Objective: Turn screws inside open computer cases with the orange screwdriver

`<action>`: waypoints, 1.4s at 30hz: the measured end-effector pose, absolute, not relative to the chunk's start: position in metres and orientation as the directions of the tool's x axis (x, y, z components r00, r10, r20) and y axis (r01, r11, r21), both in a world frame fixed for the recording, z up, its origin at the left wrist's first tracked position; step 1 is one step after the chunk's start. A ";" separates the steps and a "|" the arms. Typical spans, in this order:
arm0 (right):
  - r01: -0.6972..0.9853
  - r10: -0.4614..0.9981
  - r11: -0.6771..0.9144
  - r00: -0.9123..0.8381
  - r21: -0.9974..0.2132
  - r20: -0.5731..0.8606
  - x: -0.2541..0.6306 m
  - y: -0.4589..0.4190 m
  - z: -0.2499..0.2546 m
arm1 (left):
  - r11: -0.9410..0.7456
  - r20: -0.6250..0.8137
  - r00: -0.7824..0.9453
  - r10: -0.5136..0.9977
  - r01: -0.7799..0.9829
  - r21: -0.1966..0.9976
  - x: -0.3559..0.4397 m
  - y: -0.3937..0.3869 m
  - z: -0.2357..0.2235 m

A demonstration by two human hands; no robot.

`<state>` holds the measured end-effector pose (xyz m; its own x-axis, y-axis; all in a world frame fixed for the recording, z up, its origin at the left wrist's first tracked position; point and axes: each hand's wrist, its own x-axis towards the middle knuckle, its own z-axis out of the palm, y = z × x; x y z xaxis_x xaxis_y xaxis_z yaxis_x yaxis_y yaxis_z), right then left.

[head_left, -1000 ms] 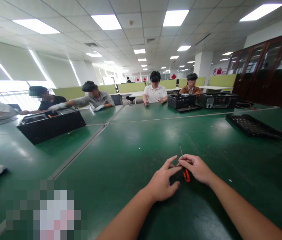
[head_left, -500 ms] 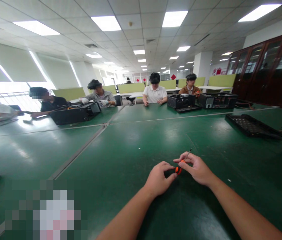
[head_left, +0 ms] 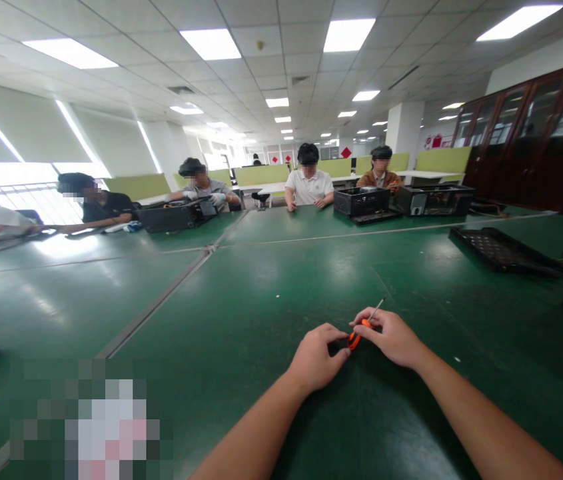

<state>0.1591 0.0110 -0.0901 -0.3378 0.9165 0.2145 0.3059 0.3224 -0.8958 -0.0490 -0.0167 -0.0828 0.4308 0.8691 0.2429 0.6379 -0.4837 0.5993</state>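
Observation:
A screwdriver [head_left: 354,341] with an orange and black handle lies slantwise between my hands, low over the green table [head_left: 241,333]. Its thin metal shaft points away from me and to the right. My left hand [head_left: 317,357] pinches the butt of the handle between thumb and fingertips. The fingers of my right hand [head_left: 395,337] are closed around the front of the handle, close to the shaft, and hide part of it.
Across the table, several people sit with black computer cases [head_left: 436,200]. On the right lies a black panel [head_left: 504,250] with loose cables beyond it. A metal-edged seam [head_left: 161,303] crosses the table at left. A tiny white scrap [head_left: 457,359] lies right of my forearm.
The screwdriver has turned slightly between my fingers, and more orange shows on its handle. At the far left, a gloved co-worker's black case has shifted back and to the right.

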 end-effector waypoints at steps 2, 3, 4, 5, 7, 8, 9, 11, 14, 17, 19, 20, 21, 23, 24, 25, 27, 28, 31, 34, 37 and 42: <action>0.316 0.911 0.334 -0.348 -0.888 0.219 0.159 0.010 -0.090 | -0.487 0.240 0.438 0.867 0.638 0.596 -0.049 -0.017 -0.082; 0.320 0.909 0.340 -0.352 -0.884 0.222 0.159 0.010 -0.090 | -0.489 0.238 0.441 0.865 0.637 0.596 -0.049 -0.016 -0.082; 0.324 0.908 0.345 -0.355 -0.881 0.224 0.158 0.010 -0.089 | -0.490 0.237 0.444 0.864 0.637 0.595 -0.050 -0.016 -0.082; 0.327 0.906 0.348 -0.357 -0.879 0.226 0.158 0.010 -0.089 | -0.490 0.236 0.445 0.864 0.636 0.596 -0.050 -0.016 -0.082; 0.331 0.905 0.351 -0.360 -0.876 0.227 0.158 0.009 -0.089 | -0.490 0.235 0.445 0.864 0.636 0.596 -0.051 -0.016 -0.083; 0.333 0.905 0.352 -0.361 -0.875 0.227 0.158 0.009 -0.089 | -0.488 0.234 0.444 0.865 0.636 0.597 -0.051 -0.016 -0.084; 0.335 0.904 0.353 -0.361 -0.873 0.227 0.158 0.010 -0.089 | -0.486 0.232 0.443 0.866 0.636 0.599 -0.051 -0.015 -0.084; 0.341 0.903 0.357 -0.364 -0.870 0.228 0.159 0.010 -0.089 | -0.481 0.226 0.442 0.868 0.637 0.603 -0.051 -0.016 -0.084; 0.347 0.902 0.361 -0.365 -0.866 0.229 0.159 0.010 -0.089 | -0.481 0.228 0.441 0.868 0.636 0.604 -0.050 -0.016 -0.083; 0.352 0.903 0.361 -0.364 -0.863 0.229 0.159 0.010 -0.088 | -0.483 0.228 0.443 0.867 0.635 0.603 -0.051 -0.016 -0.083; 0.354 0.902 0.362 -0.366 -0.863 0.228 0.159 0.010 -0.089 | -0.483 0.227 0.444 0.867 0.636 0.602 -0.051 -0.016 -0.084; 0.354 0.902 0.361 -0.366 -0.862 0.227 0.159 0.010 -0.089 | -0.483 0.227 0.444 0.867 0.636 0.601 -0.051 -0.016 -0.084; 0.355 0.902 0.361 -0.366 -0.862 0.227 0.159 0.010 -0.089 | -0.483 0.227 0.444 0.867 0.637 0.600 -0.052 -0.016 -0.084; 0.357 0.903 0.361 -0.364 -0.862 0.227 0.159 0.010 -0.089 | -0.483 0.227 0.443 0.867 0.639 0.599 -0.052 -0.016 -0.085; 0.358 0.904 0.361 -0.363 -0.861 0.228 0.159 0.010 -0.089 | -0.483 0.227 0.443 0.867 0.639 0.598 -0.051 -0.016 -0.084; 0.358 0.904 0.361 -0.362 -0.861 0.228 0.159 0.010 -0.089 | -0.483 0.226 0.444 0.867 0.639 0.599 -0.051 -0.016 -0.084; 0.360 0.903 0.362 -0.363 -0.860 0.228 0.159 0.010 -0.089 | -0.484 0.223 0.448 0.866 0.637 0.600 -0.051 -0.016 -0.083; 0.361 0.904 0.361 -0.363 -0.860 0.227 0.159 0.010 -0.089 | -0.484 0.221 0.450 0.865 0.636 0.601 -0.051 -0.016 -0.083; 0.359 0.904 0.359 -0.364 -0.861 0.226 0.159 0.009 -0.089 | -0.490 0.222 0.456 0.862 0.634 0.598 -0.051 -0.016 -0.082; 0.353 0.903 0.359 -0.366 -0.864 0.226 0.159 0.009 -0.088 | -0.495 0.230 0.456 0.860 0.634 0.594 -0.052 -0.015 -0.083; 0.350 0.903 0.358 -0.365 -0.866 0.226 0.159 0.009 -0.089 | -0.496 0.234 0.455 0.859 0.632 0.595 -0.052 -0.015 -0.084; 0.295 0.900 0.355 -0.363 -0.887 0.240 0.157 0.008 -0.088 | -0.508 0.229 0.473 0.851 0.627 0.591 -0.051 -0.016 -0.084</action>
<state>0.1570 0.0076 -0.0881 -0.3629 0.9005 0.2396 0.2951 0.3550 -0.8871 -0.0513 -0.0163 -0.0838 0.4734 0.8506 0.2287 0.6272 -0.5078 0.5905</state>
